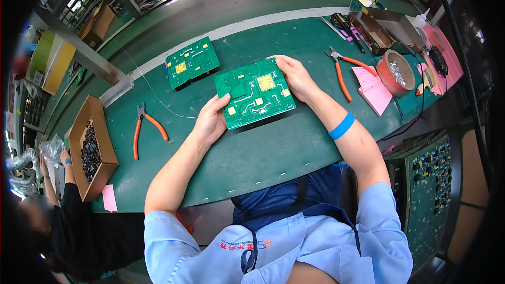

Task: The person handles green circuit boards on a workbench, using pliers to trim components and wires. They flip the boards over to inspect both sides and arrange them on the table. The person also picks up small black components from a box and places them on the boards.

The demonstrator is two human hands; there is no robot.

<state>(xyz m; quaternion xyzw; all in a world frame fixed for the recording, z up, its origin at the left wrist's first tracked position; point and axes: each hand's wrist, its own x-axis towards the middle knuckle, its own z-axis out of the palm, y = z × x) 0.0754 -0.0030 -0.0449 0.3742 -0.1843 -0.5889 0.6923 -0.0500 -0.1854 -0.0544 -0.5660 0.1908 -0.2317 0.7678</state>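
Held board: I see a green circuit board (254, 93) above the bench (252, 160), between both hands;
Left grip: I find the left hand (211, 118) closed on the board's left edge, thumb on the upper face;
Right grip: I find the right hand (296, 78) closed around its far right corner;
Second board: it (193, 62) lies beyond, to the left;
Cutters: orange-handled left pair (140, 118) lies near the box (108, 142); right pair (338, 63) lies near pink pads (374, 97).
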